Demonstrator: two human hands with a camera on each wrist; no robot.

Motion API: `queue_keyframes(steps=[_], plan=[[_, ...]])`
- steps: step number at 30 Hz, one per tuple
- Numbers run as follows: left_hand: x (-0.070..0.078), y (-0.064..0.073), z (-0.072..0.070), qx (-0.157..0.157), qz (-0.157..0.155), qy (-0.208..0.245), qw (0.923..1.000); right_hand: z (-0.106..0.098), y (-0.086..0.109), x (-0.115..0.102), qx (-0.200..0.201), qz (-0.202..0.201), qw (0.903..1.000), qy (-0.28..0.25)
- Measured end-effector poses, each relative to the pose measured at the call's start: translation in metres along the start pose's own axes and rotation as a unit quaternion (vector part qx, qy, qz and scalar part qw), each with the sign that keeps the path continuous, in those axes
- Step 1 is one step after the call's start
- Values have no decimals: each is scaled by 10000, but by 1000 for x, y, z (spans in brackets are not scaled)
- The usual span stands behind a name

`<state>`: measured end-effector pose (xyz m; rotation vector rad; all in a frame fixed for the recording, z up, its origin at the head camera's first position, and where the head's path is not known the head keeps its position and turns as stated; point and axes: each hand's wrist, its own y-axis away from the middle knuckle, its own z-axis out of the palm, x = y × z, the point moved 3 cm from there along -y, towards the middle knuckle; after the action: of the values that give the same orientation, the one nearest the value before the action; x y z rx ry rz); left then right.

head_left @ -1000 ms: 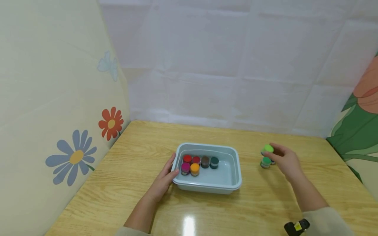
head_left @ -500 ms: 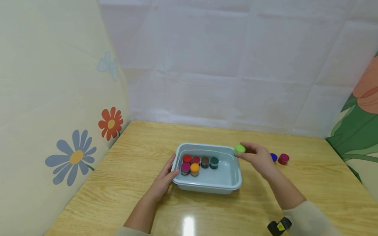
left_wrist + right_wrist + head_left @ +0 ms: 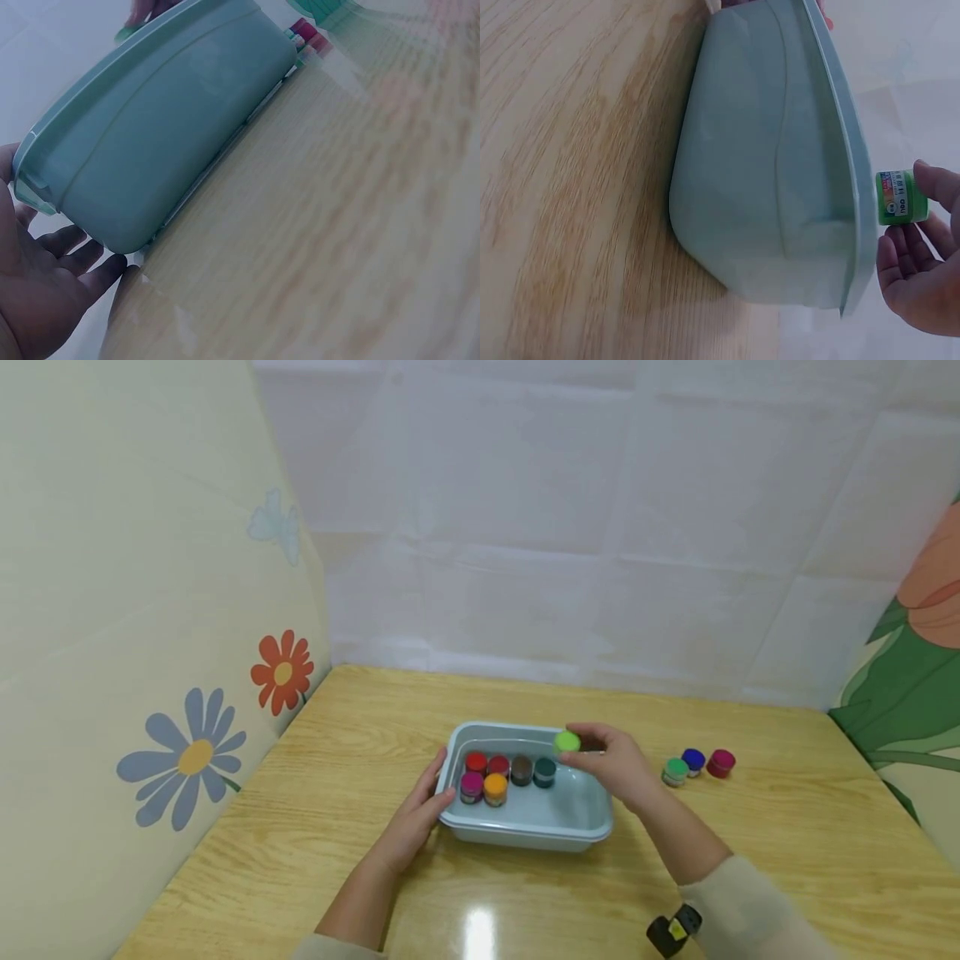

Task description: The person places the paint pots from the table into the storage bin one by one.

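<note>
A light blue-green plastic tub (image 3: 525, 832) stands on the wooden table. My left hand (image 3: 408, 828) holds its left end, thumb over the rim and fingers against the outer wall. Between thumb and fingertips, my right hand (image 3: 621, 770) pinches a light green paint jar (image 3: 901, 198) with a printed label, above the tub's back right part. Inside, toward the left, a red jar (image 3: 476, 763), a dark red jar (image 3: 498, 767), a brown jar (image 3: 521, 770) and a dark teal jar (image 3: 544, 772) form a row. In front of them sit a purple jar (image 3: 472, 787) and an orange jar (image 3: 495, 789).
Right of the tub, a green jar (image 3: 674, 772), a blue jar (image 3: 693, 762) and a magenta jar (image 3: 722, 763) stand close together on the table (image 3: 810, 793). A white cloth (image 3: 570, 527) hangs behind the table, with flowered cloths at both sides.
My right hand has picked up the light green jar from the group at the right and carried it left over the tub. My left hand and the tub have stayed in place.
</note>
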<state>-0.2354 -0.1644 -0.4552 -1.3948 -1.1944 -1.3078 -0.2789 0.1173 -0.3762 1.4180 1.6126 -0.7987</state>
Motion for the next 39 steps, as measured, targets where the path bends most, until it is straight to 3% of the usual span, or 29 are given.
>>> queue_keyframes(steps=[11, 24, 39], plan=[[2, 0, 1, 8, 93, -28, 10000, 28, -13, -8, -93, 300, 9995, 25], [1, 0, 1, 17, 103, -28, 9999, 53, -19, 2, -362, -321, 9973, 545], [-1, -1, 1, 44, 76, -28, 10000, 67, -23, 7, -782, 66, 9908, 1099]])
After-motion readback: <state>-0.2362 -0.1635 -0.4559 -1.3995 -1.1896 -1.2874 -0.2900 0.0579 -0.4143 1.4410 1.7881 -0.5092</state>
